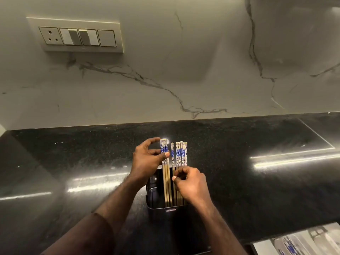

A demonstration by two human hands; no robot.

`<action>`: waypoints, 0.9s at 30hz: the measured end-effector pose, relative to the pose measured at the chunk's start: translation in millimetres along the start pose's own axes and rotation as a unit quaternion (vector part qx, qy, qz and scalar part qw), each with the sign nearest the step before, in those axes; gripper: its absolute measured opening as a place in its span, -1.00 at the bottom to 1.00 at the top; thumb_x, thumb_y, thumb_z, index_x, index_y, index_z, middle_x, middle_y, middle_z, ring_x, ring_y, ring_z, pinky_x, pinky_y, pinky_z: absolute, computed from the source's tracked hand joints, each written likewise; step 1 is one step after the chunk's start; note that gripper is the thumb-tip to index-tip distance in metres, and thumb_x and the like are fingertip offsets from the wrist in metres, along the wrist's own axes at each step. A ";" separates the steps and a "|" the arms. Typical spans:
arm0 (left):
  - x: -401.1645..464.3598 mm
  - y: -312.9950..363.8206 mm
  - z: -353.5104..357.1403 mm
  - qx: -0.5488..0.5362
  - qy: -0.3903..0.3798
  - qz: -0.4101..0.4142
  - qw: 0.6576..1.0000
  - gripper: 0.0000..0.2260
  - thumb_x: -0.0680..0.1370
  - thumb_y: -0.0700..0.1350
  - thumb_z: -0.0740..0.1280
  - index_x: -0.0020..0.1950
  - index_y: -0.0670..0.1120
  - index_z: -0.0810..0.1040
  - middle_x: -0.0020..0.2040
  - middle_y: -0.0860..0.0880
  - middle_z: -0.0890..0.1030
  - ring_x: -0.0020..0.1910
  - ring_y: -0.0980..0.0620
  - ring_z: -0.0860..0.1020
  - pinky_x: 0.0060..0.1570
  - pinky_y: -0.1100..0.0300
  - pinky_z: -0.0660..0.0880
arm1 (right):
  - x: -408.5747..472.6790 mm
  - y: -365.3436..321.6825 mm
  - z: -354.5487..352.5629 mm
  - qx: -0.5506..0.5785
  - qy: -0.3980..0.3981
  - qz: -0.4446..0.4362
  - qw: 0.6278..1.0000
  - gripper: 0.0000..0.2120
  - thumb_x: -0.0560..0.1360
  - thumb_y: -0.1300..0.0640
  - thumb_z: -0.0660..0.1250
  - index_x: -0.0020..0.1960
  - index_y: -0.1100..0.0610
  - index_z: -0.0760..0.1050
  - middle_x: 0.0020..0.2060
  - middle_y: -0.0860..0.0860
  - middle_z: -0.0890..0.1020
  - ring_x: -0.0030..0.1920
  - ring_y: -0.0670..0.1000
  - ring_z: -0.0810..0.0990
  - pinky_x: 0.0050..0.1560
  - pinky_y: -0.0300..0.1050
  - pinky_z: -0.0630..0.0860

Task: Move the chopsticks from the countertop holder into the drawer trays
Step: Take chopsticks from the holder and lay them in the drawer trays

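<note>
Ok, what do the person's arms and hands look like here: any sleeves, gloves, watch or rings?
Both are bare. The left hand and right hand show no gloves, and no rings show on the visible fingers. Both forearms are uncovered down to the frame's bottom edge, with no sleeve, watch or wristband in view.

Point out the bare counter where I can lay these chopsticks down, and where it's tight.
Bare black countertop lies right of the holder and left of it, up to the marble wall. Behind the chopsticks is bare too. Crowded: the holder, with left hand and right hand in it.
</note>
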State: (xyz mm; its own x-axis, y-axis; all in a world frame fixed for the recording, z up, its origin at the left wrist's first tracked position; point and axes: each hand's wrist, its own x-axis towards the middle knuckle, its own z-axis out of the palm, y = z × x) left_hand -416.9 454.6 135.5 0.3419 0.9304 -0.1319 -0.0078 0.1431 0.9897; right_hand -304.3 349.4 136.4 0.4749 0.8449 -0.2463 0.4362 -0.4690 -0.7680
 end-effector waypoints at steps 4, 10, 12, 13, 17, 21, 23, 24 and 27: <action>1.9 19.1 -5.8 -0.042 -0.005 0.008 0.999 -0.55 0.41 -0.33 0.48 0.25 -0.08 0.52 -0.15 -0.07 0.74 -0.14 0.00 0.72 -0.26 0.25 0.60 | -1.7 -3.5 -0.9 0.000 -0.043 -0.010 0.999 -0.71 0.50 0.08 0.44 0.21 -0.01 0.57 0.06 -0.12 0.64 0.02 -0.16 0.59 0.03 -0.28 0.52; 2.4 47.8 -10.3 -0.121 -0.003 0.018 0.992 -0.56 0.35 -0.31 0.50 0.19 -0.08 0.54 -0.11 -0.17 0.73 -0.13 -0.09 0.72 -0.25 0.18 0.62 | -1.7 -2.5 -5.7 0.180 -0.140 0.012 0.974 -0.77 0.54 0.21 0.38 0.19 0.10 0.58 -0.03 0.04 0.74 -0.02 -0.03 0.71 0.10 -0.07 0.61; 1.3 54.8 -10.4 -0.144 0.004 0.018 0.989 -0.60 0.36 -0.33 0.48 0.15 -0.08 0.54 -0.11 -0.17 0.73 -0.14 -0.09 0.72 -0.26 0.16 0.63 | -2.3 -2.9 -10.7 0.286 -0.177 0.022 0.942 -0.80 0.54 0.30 0.35 0.16 0.21 0.58 -0.07 0.15 0.74 -0.05 0.07 0.73 0.02 -0.04 0.64; 0.5 57.6 -10.0 -0.158 0.008 0.015 0.987 -0.63 0.38 -0.34 0.47 0.13 -0.09 0.54 -0.12 -0.17 0.73 -0.15 -0.09 0.72 -0.26 0.15 0.63 | -2.2 -3.5 -14.0 0.313 -0.185 0.020 0.931 -0.81 0.54 0.32 0.34 0.14 0.24 0.57 -0.08 0.19 0.73 -0.06 0.11 0.72 0.00 -0.03 0.65; -4.9 63.1 -9.0 -0.211 0.030 -0.006 0.977 -0.74 0.44 -0.34 0.41 0.10 -0.15 0.55 -0.11 -0.14 0.72 -0.16 -0.05 0.72 -0.25 0.16 0.64 | -3.7 -11.5 -27.8 0.355 -0.212 0.002 0.911 -0.82 0.50 0.34 0.38 0.10 0.28 0.59 -0.10 0.25 0.72 -0.16 0.12 0.71 -0.10 -0.06 0.68; -14.8 62.6 -6.6 -0.207 0.019 -0.024 0.978 -0.82 0.53 -0.27 0.36 0.12 -0.20 0.57 -0.06 -0.15 0.70 -0.13 -0.04 0.72 -0.24 0.16 0.64 | -7.7 -18.1 -35.8 0.370 -0.230 -0.005 0.900 -0.83 0.49 0.34 0.39 0.08 0.28 0.59 -0.14 0.23 0.72 -0.21 0.10 0.71 -0.15 -0.06 0.68; -22.5 61.2 -3.6 -0.194 -0.004 -0.042 0.980 -0.83 0.55 -0.23 0.34 0.12 -0.22 0.58 -0.06 -0.16 0.71 -0.11 -0.06 0.72 -0.22 0.14 0.65 | -10.5 -18.1 -39.1 0.378 -0.240 -0.004 0.894 -0.84 0.49 0.34 0.39 0.06 0.28 0.60 -0.13 0.23 0.72 -0.21 0.11 0.71 -0.14 -0.05 0.69; -27.2 60.6 -1.9 -0.191 -0.016 -0.050 0.980 -0.82 0.55 -0.22 0.33 0.12 -0.22 0.58 -0.07 -0.17 0.72 -0.11 -0.07 0.72 -0.22 0.12 0.65 | -12.5 -17.5 -41.3 0.377 -0.246 -0.005 0.893 -0.85 0.49 0.34 0.39 0.06 0.27 0.61 -0.12 0.23 0.72 -0.19 0.12 0.72 -0.13 -0.05 0.69; -41.3 59.2 3.3 -0.199 -0.035 -0.067 0.977 -0.83 0.57 -0.22 0.30 0.12 -0.25 0.58 -0.10 -0.17 0.73 -0.12 -0.08 0.72 -0.24 0.11 0.65 | -19.7 -12.7 -47.4 0.375 -0.267 -0.007 0.888 -0.86 0.48 0.33 0.40 0.03 0.25 0.65 -0.12 0.24 0.72 -0.18 0.12 0.72 -0.17 -0.07 0.67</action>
State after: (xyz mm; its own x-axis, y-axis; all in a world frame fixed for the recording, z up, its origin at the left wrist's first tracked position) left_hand -428.4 423.5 199.7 0.4278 0.8712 -0.2410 -0.3194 0.3951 0.8613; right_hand -282.9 326.6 179.1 -0.0447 0.9446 -0.3251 -0.2881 -0.3238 -0.9012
